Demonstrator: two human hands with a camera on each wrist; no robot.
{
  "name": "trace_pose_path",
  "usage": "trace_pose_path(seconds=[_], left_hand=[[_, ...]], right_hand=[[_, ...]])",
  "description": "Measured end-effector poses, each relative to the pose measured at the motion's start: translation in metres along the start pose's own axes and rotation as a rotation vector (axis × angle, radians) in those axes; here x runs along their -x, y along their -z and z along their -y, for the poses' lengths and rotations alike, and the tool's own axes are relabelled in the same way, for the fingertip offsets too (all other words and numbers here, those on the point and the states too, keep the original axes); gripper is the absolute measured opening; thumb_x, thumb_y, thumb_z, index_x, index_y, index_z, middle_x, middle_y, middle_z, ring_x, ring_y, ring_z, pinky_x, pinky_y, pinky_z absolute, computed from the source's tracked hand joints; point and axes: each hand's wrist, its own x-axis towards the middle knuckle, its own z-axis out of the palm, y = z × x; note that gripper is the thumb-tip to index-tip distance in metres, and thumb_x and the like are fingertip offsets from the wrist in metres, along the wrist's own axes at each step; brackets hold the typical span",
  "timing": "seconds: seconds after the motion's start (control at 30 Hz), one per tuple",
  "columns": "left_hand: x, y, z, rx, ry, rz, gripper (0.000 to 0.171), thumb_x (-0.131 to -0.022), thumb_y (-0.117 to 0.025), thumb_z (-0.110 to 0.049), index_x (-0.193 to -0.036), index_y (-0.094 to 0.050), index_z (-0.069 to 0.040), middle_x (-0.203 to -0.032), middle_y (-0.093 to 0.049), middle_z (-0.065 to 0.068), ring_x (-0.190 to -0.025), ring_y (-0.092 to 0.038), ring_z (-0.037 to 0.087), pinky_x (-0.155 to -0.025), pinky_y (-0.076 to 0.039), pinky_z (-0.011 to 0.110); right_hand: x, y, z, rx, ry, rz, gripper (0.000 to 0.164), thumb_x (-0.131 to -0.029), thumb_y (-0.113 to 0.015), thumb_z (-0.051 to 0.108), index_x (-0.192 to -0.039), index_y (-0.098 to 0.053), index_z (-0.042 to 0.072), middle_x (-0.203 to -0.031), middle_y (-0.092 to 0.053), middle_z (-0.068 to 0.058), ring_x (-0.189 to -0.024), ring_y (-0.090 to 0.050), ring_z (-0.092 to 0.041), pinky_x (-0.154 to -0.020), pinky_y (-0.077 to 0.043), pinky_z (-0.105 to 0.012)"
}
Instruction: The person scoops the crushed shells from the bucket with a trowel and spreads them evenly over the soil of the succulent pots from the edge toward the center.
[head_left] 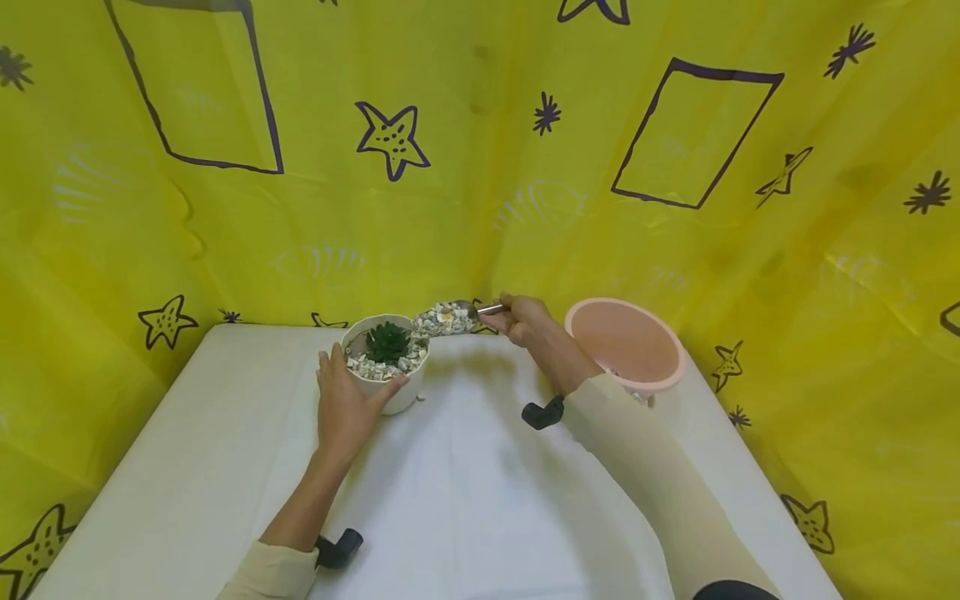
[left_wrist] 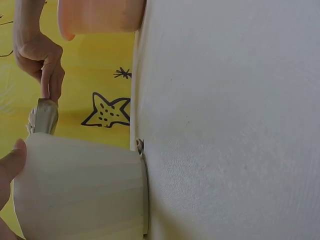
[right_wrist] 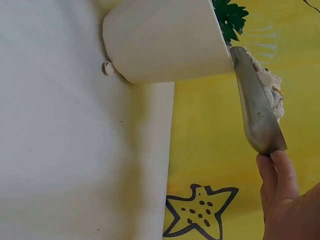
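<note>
A white flowerpot (head_left: 402, 398) stands on the table, holding a small green succulent (head_left: 387, 342) with pale pebbles (head_left: 363, 367) around it. My left hand (head_left: 348, 408) grips the pot from the near left, its thumb (left_wrist: 14, 160) along the near side just under the rim. Between the fingers and thumb of my right hand (head_left: 525, 318) is the short handle of a metal scoop (right_wrist: 257, 112). Whitish stones (head_left: 446, 318) heap up in the scoop, and its tip rests right at the pot's right rim. The scoop lies nearly level.
A pink basin (head_left: 622, 337) stands at the back right, behind my right forearm. One loose pebble (right_wrist: 108, 68) lies on the white tablecloth (head_left: 450, 500) by the pot's base. A yellow curtain (head_left: 465, 167) with drawn stars hangs behind the table.
</note>
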Motion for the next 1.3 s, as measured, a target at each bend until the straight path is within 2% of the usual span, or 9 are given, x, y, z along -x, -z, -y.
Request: trace_pose_path(seconds=[0.27,0.5,0.6,0.73,1.0,1.3], left_hand=[[-0.001,0.0,0.0,-0.013,0.009,0.018,0.12,-0.085,-0.088,-0.045,-0.164,-0.014,0.008,-0.168,-0.008,0.036,-0.151,-0.012,0.062,-0.117,-0.026,0.071],[-0.001,0.001,0.0,-0.014,0.014,0.025,0.12,-0.086,-0.088,-0.045,-0.164,-0.014,0.007,-0.169,-0.008,0.036,-0.151,-0.011,0.061,-0.117,-0.025,0.07],[-0.001,0.001,0.0,-0.015,0.015,0.025,0.12,-0.086,-0.088,-0.045,-0.164,-0.014,0.007,-0.169,-0.008,0.036,-0.151,-0.011,0.061,-0.117,-0.025,0.07],[0.0,0.002,0.0,-0.015,0.012,0.024,0.12,-0.086,-0.087,-0.046,-0.164,-0.014,0.008,-0.168,-0.009,0.037,-0.151,-0.011,0.061,-0.117,-0.025,0.07],[-0.003,0.005,0.002,0.003,-0.012,0.033,0.119,-0.085,-0.088,-0.044,-0.164,-0.015,0.008,-0.168,-0.009,0.037,-0.152,-0.011,0.06,-0.119,-0.02,0.07],[-0.009,0.011,0.007,0.059,-0.012,0.069,0.119,-0.085,-0.089,-0.044,-0.166,-0.015,0.002,-0.17,-0.01,0.031,-0.155,-0.01,0.053,-0.12,-0.016,0.071]], right_hand=[[0.004,-0.001,0.0,0.033,0.041,-0.019,0.038,-0.114,-0.043,0.011,-0.147,-0.045,-0.007,-0.153,-0.046,-0.029,-0.136,-0.053,-0.04,-0.095,-0.052,-0.043],[0.008,-0.003,-0.001,0.069,0.059,-0.014,0.031,-0.114,-0.045,0.017,-0.129,-0.051,-0.01,-0.151,-0.048,-0.031,-0.132,-0.055,-0.041,-0.094,-0.053,-0.042],[0.009,-0.003,-0.001,0.077,0.048,-0.009,0.038,-0.114,-0.046,0.02,-0.136,-0.05,-0.011,-0.15,-0.049,-0.031,-0.132,-0.056,-0.041,-0.096,-0.052,-0.043],[0.009,-0.005,0.0,0.092,0.046,0.002,0.043,-0.114,-0.045,0.015,-0.149,-0.043,-0.01,-0.149,-0.05,-0.031,-0.133,-0.055,-0.041,-0.098,-0.051,-0.044],[0.013,-0.008,0.001,0.07,0.068,0.006,0.042,-0.114,-0.044,0.009,-0.152,-0.043,-0.008,-0.151,-0.048,-0.032,-0.135,-0.054,-0.042,-0.098,-0.051,-0.044],[0.017,-0.011,0.003,0.098,0.111,-0.01,0.041,-0.113,-0.046,0.01,-0.149,-0.047,-0.009,-0.148,-0.05,-0.032,-0.132,-0.057,-0.042,-0.096,-0.053,-0.043]])
